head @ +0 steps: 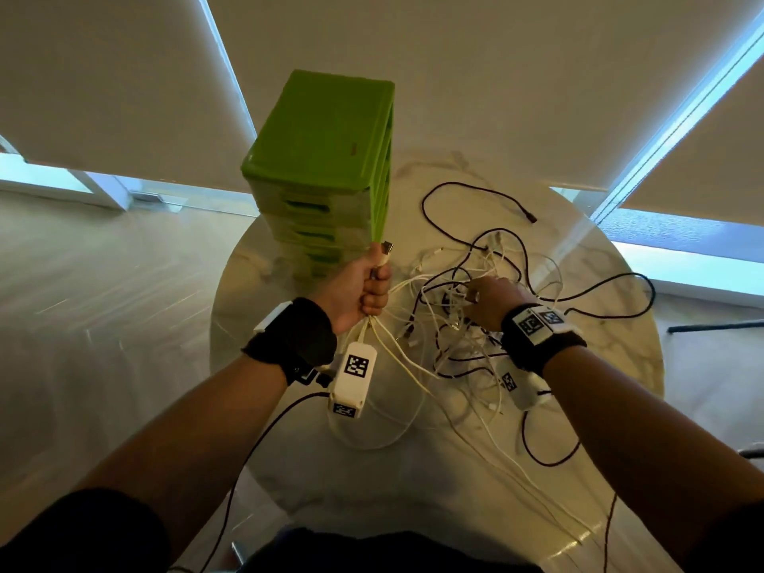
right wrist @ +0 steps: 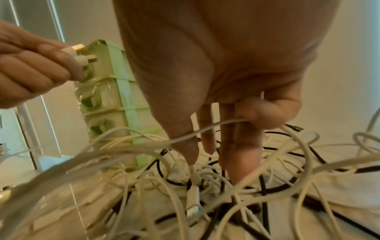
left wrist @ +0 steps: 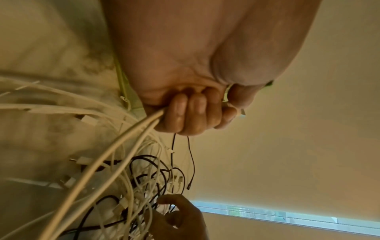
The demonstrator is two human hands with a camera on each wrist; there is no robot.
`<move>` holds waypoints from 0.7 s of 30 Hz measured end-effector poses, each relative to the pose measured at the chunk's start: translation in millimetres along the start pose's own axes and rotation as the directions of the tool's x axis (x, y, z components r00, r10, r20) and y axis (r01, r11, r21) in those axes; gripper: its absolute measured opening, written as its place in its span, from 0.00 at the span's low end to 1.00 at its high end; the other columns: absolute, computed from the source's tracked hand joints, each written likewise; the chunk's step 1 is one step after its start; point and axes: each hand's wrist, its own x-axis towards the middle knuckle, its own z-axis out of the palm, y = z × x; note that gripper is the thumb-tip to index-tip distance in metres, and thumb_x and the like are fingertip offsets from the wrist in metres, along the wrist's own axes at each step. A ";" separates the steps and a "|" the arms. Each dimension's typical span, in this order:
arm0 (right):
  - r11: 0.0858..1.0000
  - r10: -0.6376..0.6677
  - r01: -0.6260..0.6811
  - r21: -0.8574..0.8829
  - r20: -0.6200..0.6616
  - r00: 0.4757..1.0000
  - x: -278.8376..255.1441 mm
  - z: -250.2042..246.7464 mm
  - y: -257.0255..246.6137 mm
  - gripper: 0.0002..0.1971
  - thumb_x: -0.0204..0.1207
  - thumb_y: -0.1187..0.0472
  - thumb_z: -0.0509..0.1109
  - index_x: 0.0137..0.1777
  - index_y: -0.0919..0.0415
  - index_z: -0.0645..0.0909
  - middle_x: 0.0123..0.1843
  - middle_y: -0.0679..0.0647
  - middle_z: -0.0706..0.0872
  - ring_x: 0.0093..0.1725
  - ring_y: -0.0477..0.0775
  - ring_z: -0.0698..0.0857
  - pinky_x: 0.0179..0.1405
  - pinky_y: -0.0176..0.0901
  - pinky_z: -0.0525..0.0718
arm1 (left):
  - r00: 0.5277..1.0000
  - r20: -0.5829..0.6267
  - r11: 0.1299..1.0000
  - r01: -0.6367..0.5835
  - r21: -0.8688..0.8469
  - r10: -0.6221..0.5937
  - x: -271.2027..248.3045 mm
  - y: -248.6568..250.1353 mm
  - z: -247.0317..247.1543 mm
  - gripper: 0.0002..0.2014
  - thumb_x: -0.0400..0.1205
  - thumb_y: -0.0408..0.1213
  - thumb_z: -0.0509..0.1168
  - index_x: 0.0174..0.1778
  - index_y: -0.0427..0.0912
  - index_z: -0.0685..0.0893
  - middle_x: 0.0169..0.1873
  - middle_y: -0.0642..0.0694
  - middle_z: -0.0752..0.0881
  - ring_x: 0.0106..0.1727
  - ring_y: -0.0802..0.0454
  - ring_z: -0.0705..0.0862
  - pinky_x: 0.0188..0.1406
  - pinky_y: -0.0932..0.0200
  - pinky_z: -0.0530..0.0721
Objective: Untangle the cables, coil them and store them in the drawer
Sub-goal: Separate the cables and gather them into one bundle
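Note:
A tangle of white and black cables (head: 467, 324) lies on the round marble table (head: 413, 490). My left hand (head: 364, 287) is raised beside the green drawer unit (head: 318, 159) and grips a bundle of white cables (left wrist: 127, 139) in its fist. Two USB plugs (right wrist: 79, 47) stick out above its thumb. My right hand (head: 490, 301) reaches down into the tangle (right wrist: 205, 186) with its fingers (right wrist: 242, 146) straight. Its thumb pinches one thin white cable (right wrist: 216, 128). All drawers (right wrist: 102, 94) look closed.
A long black cable (head: 467, 188) loops across the far side of the table, its plug (head: 531, 219) lying free. Another black loop (head: 645, 291) reaches the right rim. Cables hang over the near edge. Blinds and windows stand behind.

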 end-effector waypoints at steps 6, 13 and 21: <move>0.997 -0.081 0.081 0.010 0.068 0.994 8.7 11.8 -0.7 0.20 0.78 0.57 0.64 0.68 0.38 0.78 0.69 0.54 0.80 0.61 0.61 0.83 0.55 0.51 0.84 | 0.997 0.024 0.998 0.069 0.005 -0.069 18.1 -9.9 -1.0 0.25 0.88 0.55 0.43 0.28 0.47 0.66 0.18 0.55 0.60 0.19 0.59 0.57 0.24 0.60 0.50; 0.986 -0.029 0.010 0.167 0.110 0.994 20.9 22.0 -6.9 0.20 0.78 0.42 0.58 0.32 0.53 0.78 0.38 0.56 0.85 0.36 0.56 0.84 0.37 0.46 0.83 | 0.995 0.023 0.995 0.099 -0.003 -0.099 30.5 -18.7 -7.0 0.25 0.88 0.56 0.45 0.27 0.48 0.67 0.18 0.55 0.60 0.19 0.58 0.57 0.24 0.59 0.50; 0.986 -0.008 0.002 0.169 0.032 0.999 22.3 25.7 0.1 0.08 0.79 0.57 0.63 0.50 0.49 0.84 0.46 0.52 0.83 0.41 0.56 0.83 0.37 0.42 0.82 | 0.992 0.020 0.992 0.125 -0.035 -0.125 37.0 -22.9 -5.6 0.25 0.87 0.56 0.45 0.26 0.48 0.66 0.18 0.55 0.59 0.20 0.58 0.56 0.25 0.59 0.48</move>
